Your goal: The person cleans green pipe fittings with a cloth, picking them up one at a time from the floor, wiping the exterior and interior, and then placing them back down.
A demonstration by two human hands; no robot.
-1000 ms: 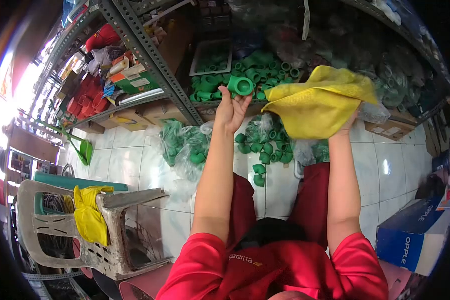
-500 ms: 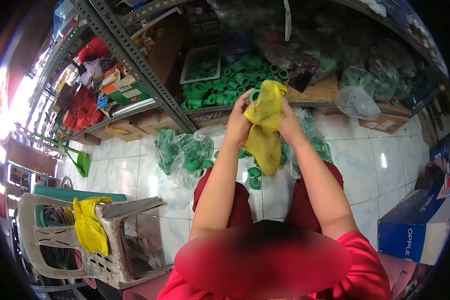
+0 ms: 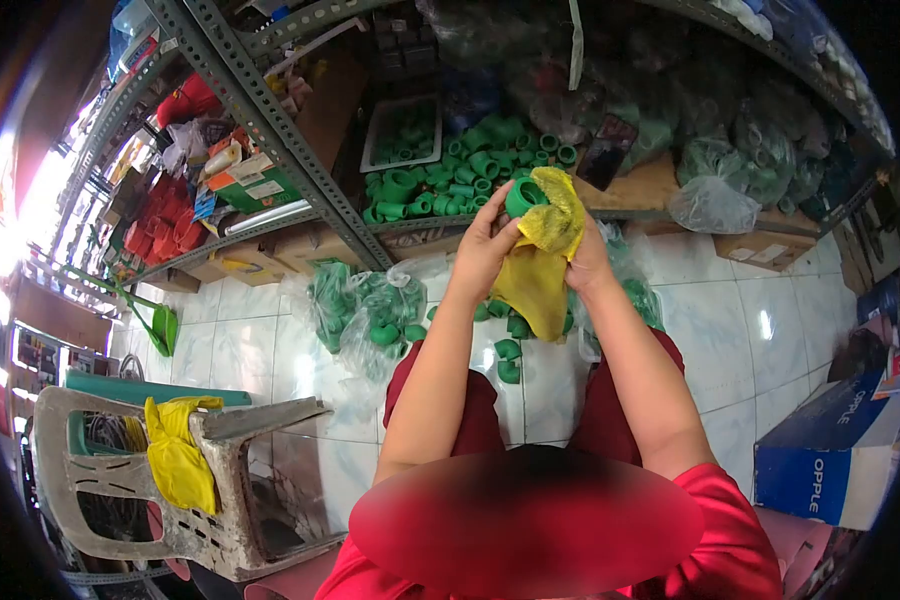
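My left hand (image 3: 485, 245) is closed around a green pipe fitting (image 3: 522, 197), whose round opening faces up. A yellow cloth (image 3: 550, 225) covers the fitting's right side, and its lower part hangs down over the floor. My right hand (image 3: 588, 258) grips the cloth from the right, with its fingers partly hidden behind the fabric. Just beyond the hands, many more green fittings (image 3: 450, 180) lie heaped on the low shelf. Several green elbow fittings (image 3: 508, 360) rest on the tiles between my legs.
On the shelf are a white tray (image 3: 402, 135) of small fittings, a dark phone (image 3: 607, 152) and clear bags (image 3: 715, 195). Bagged fittings (image 3: 355, 305) lie on the floor. A worn plastic chair (image 3: 120, 470) with a yellow cloth stands left; a blue box (image 3: 820, 450) sits right.
The green fitting, mostly covered by the cloth before, now shows its open end. The cloth has shifted right and bunched against it, and my right hand has moved slightly.
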